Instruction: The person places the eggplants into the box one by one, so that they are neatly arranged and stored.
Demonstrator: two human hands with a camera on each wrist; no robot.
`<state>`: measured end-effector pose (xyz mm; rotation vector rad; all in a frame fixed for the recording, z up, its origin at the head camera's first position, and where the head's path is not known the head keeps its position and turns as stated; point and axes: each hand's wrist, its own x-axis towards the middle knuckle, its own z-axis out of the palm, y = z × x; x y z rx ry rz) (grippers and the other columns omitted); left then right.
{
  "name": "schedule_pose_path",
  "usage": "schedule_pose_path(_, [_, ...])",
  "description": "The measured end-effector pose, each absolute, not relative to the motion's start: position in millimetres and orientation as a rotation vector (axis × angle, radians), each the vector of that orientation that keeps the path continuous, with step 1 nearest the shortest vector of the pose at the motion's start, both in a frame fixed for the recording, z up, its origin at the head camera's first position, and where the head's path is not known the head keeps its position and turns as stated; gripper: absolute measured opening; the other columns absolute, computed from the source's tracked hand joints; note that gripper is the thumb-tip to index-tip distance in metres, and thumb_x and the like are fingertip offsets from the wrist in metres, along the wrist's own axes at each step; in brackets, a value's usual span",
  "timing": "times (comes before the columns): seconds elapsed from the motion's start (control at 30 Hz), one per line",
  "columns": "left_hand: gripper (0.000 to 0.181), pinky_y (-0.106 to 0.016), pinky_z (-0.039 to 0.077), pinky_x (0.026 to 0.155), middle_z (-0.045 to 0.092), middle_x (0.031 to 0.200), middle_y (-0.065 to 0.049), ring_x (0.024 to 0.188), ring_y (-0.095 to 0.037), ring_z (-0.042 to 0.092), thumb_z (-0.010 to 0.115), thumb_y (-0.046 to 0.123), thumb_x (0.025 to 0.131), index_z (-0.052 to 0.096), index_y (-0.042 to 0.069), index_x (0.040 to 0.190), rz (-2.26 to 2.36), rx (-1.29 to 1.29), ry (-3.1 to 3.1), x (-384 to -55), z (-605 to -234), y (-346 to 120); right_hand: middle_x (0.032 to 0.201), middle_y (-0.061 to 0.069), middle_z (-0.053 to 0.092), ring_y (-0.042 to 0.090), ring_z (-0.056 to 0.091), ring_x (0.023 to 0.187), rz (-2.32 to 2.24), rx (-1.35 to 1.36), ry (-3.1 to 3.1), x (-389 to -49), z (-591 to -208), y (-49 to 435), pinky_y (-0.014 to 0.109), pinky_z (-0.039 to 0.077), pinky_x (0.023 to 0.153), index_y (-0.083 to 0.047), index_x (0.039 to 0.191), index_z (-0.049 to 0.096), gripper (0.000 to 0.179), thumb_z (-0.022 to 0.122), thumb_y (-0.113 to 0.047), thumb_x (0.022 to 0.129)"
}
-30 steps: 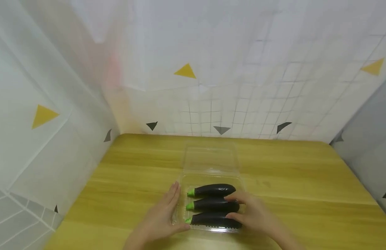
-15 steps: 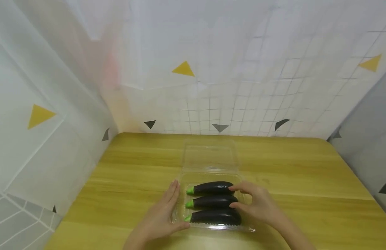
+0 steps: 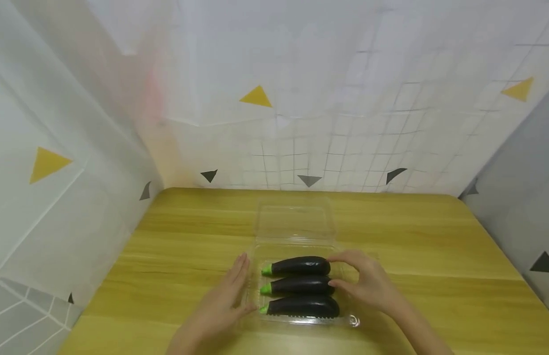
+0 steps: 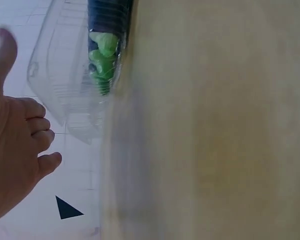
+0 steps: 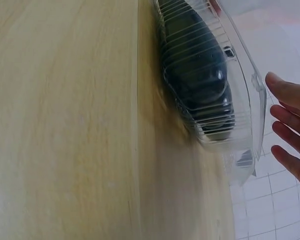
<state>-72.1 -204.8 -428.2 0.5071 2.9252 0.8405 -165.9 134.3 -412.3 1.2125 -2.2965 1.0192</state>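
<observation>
Three dark eggplants with green stem ends, the far one (image 3: 301, 266), the middle one (image 3: 302, 285) and the near one (image 3: 304, 306), lie side by side in a clear plastic clamshell container (image 3: 307, 321). Their stems point left. The container's lid (image 3: 295, 219) is folded back, away from the person. Beside the left wall is my left hand (image 3: 221, 301), fingers extended and thumb near the front corner; the left wrist view shows this hand (image 4: 15, 145) holding nothing. My right hand (image 3: 367, 281) hovers at the eggplants' right ends, fingers relaxed, thumb and fingers spread apart.
The wooden tabletop (image 3: 194, 231) extends around the container. White sheeting (image 3: 230, 143) with grid lines and yellow and black triangles stands behind the table and along both sides.
My right hand has moved off the tops of the middle and near eggplants, away and toward their right ends. My left hand stays beside the container's left wall.
</observation>
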Motion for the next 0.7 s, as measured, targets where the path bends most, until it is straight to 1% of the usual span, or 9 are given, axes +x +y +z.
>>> schedule_pose_path(0.07, [0.086,-0.049,0.021,0.111,0.0,0.16,-0.008,0.143,-0.031,0.014,0.058,0.043,0.094,0.01,0.005,0.154,0.853,0.501,2.929,-74.0,-424.8,-206.2,0.107,0.002,0.07,0.023,0.065,0.096,1.019,1.207,-2.305,-166.9,-411.9,136.3,0.011,0.04,0.093,-0.005,0.109,0.069,0.052,0.088,-0.009,0.061])
schedule_pose_path(0.13, [0.081,-0.048,0.02,0.111,-0.001,0.16,-0.006,0.143,-0.031,0.014,0.056,0.04,0.096,0.01,0.005,0.154,0.843,0.513,2.944,-76.7,-420.2,-206.6,0.108,0.003,0.07,0.023,0.065,0.098,1.017,1.202,-2.312,-167.8,-411.0,137.9,0.012,0.041,0.093,-0.004,0.11,0.068,0.052,0.088,-0.009,0.062])
schedule_pose_path(0.27, [0.081,-0.049,0.022,0.111,-0.002,0.16,-0.003,0.144,-0.029,0.012,0.054,0.043,0.096,0.01,0.007,0.154,0.816,0.536,2.96,-81.4,-410.1,-205.8,0.11,0.001,0.069,0.021,0.065,0.099,1.008,1.196,-2.331,-169.4,-408.6,139.4,0.017,0.045,0.092,-0.005,0.111,0.068,0.053,0.088,-0.012,0.062])
schedule_pose_path(0.4, [0.081,-0.051,0.024,0.11,-0.004,0.16,-0.001,0.144,-0.028,0.011,0.049,0.048,0.097,0.008,0.009,0.155,0.808,0.536,2.944,-86.0,-402.7,-204.4,0.11,0.0,0.069,0.021,0.064,0.1,0.984,1.192,-2.339,-171.0,-407.2,140.1,0.023,0.048,0.09,-0.007,0.112,0.068,0.054,0.089,-0.014,0.063])
schedule_pose_path(0.47, [0.08,-0.05,0.022,0.111,-0.004,0.159,0.0,0.145,-0.027,0.009,0.048,0.048,0.098,0.007,0.009,0.154,0.817,0.533,2.931,-88.9,-399.6,-204.2,0.111,0.001,0.069,0.022,0.064,0.1,0.982,1.185,-2.343,-172.6,-407.4,140.9,0.022,0.047,0.092,-0.007,0.113,0.068,0.055,0.089,-0.014,0.062])
schedule_pose_path(0.57, [0.078,-0.049,0.019,0.113,-0.003,0.159,-0.003,0.145,-0.027,0.008,0.049,0.043,0.099,0.006,0.008,0.154,0.851,0.531,2.921,-93.0,-396.7,-205.4,0.111,0.001,0.069,0.022,0.064,0.101,0.987,1.162,-2.348,-175.3,-407.8,142.1,0.016,0.043,0.095,-0.007,0.114,0.068,0.057,0.09,-0.014,0.061])
schedule_pose_path(0.63, [0.077,-0.049,0.017,0.113,-0.002,0.159,-0.003,0.145,-0.027,0.006,0.049,0.041,0.1,0.006,0.009,0.154,0.873,0.513,2.913,-95.6,-395.4,-206.9,0.11,0.001,0.069,0.023,0.064,0.1,0.987,1.15,-2.34,-177.3,-407.3,142.2,0.015,0.043,0.094,-0.006,0.113,0.068,0.059,0.091,-0.013,0.06])
schedule_pose_path(0.7, [0.076,-0.05,0.016,0.113,-0.002,0.159,-0.003,0.145,-0.026,0.004,0.047,0.042,0.1,0.004,0.011,0.155,0.898,0.494,2.897,-98.3,-394.4,-208.3,0.11,0.001,0.069,0.022,0.064,0.1,0.979,1.131,-2.351,-178.7,-406.1,142.2,0.017,0.045,0.092,-0.007,0.113,0.068,0.059,0.091,-0.013,0.059])
